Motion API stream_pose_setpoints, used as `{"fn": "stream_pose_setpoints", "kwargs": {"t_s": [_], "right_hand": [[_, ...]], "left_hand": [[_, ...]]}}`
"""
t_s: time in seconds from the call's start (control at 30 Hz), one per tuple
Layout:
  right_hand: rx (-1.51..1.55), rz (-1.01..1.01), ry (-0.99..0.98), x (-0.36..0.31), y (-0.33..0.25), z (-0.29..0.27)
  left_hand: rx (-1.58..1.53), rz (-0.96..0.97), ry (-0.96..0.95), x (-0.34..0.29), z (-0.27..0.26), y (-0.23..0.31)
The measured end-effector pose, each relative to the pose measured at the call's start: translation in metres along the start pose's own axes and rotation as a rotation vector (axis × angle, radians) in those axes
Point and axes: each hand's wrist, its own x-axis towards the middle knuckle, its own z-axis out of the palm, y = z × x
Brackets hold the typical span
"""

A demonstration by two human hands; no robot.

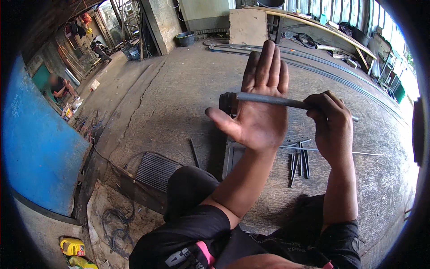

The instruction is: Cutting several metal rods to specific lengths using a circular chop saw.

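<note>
Raised before me, my left hand (262,119) is open, its palm toward me, its fingers stretched upward and its thumb out to the left. A grey metal rod (273,99) crosses in front of that palm, nearly level. My right hand (329,119) is closed around the rod toward its right end, and a short tip sticks out beyond the fist. Whether the rod touches the left palm I cannot tell. Beside its left end shows a dark blocky piece (227,103), partly hidden by my left hand; I cannot tell if the two are joined.
Several short dark metal bars (300,163) lie on the concrete floor below my hands. A ribbed metal panel (156,171) lies to the left, near a blue sheet (40,148). Long rods (313,62) stretch across behind. A wooden bench (322,29) stands far right; a person (62,87) sits far left.
</note>
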Motion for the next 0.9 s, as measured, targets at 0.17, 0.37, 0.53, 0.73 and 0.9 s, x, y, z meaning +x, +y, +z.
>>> {"fn": "stream_pose_setpoints", "kwargs": {"t_s": [0.17,0.37,0.53,0.73,0.9], "right_hand": [[-0.013,-0.032,0.017,0.000,0.001,0.000],[0.019,0.011,0.011,0.000,0.000,0.002],[-0.032,-0.031,-0.006,0.001,0.003,0.000],[-0.010,-0.046,-0.031,0.001,0.004,-0.002],[0.515,0.257,0.037,0.001,0.026,-0.003]], "left_hand": [[-0.012,-0.004,0.012,0.000,0.000,-0.001],[-0.003,-0.003,0.001,0.002,0.002,0.001],[-0.021,-0.015,0.030,0.000,0.004,0.000],[-0.023,-0.011,0.040,-0.001,0.008,0.001],[-0.141,-0.015,0.108,0.002,-0.012,0.001]]}}
